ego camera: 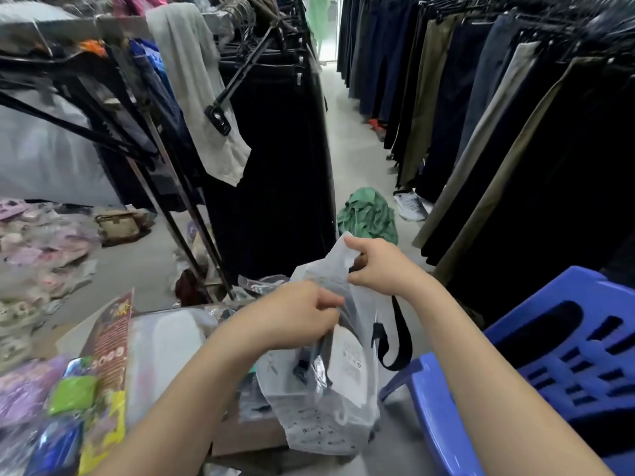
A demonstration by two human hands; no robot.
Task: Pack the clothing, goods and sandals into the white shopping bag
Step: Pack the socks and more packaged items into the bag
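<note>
The white shopping bag [326,417] hangs between my hands at the centre bottom, thin and printed with small dark text. My right hand [378,266] pinches its upper rim and holds it up. My left hand [305,314] grips the near side of the bag's mouth. Dark items and a pale sandal-like sole [347,365] show through the plastic. A black strap [398,338] loops out of the bag on the right. Packaged goods [161,355] lie on a box at the lower left.
A blue plastic chair [549,365] stands at the lower right. Racks of dark trousers [498,132] line both sides of a narrow aisle. A green garment [369,214] and a white shoe [410,206] lie on the floor ahead. Packets [41,242] are heaped at left.
</note>
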